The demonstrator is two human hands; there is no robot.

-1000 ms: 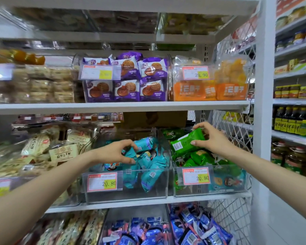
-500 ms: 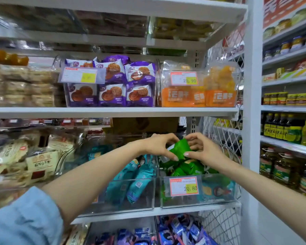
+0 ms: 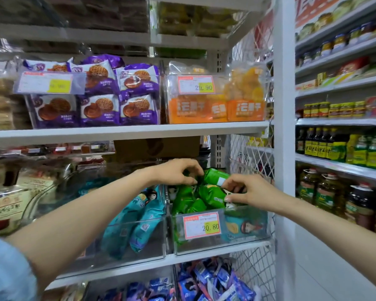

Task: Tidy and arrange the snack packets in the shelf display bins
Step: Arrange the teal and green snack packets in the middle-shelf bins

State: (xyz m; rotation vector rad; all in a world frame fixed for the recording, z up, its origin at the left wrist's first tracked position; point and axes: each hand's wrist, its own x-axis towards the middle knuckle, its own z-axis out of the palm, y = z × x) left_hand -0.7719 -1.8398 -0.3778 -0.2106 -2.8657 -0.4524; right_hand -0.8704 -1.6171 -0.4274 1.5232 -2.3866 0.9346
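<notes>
- The green packets (image 3: 193, 200) lie heaped in the right-hand clear bin (image 3: 237, 244), at six o'clock from the middle of your view; a price tag (image 3: 201, 224) hangs on the bin's front.
- Your right hand (image 3: 250, 192) comes in from three o'clock of the heap; thumb and fingers are closed in a pinch on the near end of the top green packet (image 3: 215, 175), which sits tilted above the rest.
- Your left hand (image 3: 176, 172) sits at eleven o'clock of the heap; its fingers curl down with the tips on the wrappers at the top packet's far end; whether they pinch it or only press cannot be told from here.
- Judged from this, the step in hand is seating that top packet; lay it flat and face-out rather than leaving it propped; keep the pinch on the sealed edge so the contents are not crushed.
- Use the left fingertips to hold the heap down while the right slides the packet home; the wrappers look slick and may spill toward the front wall.
- The teal packets (image 3: 139, 216) stand in the neighbouring bin at nine o'clock; keep green from crossing the divider.
</notes>
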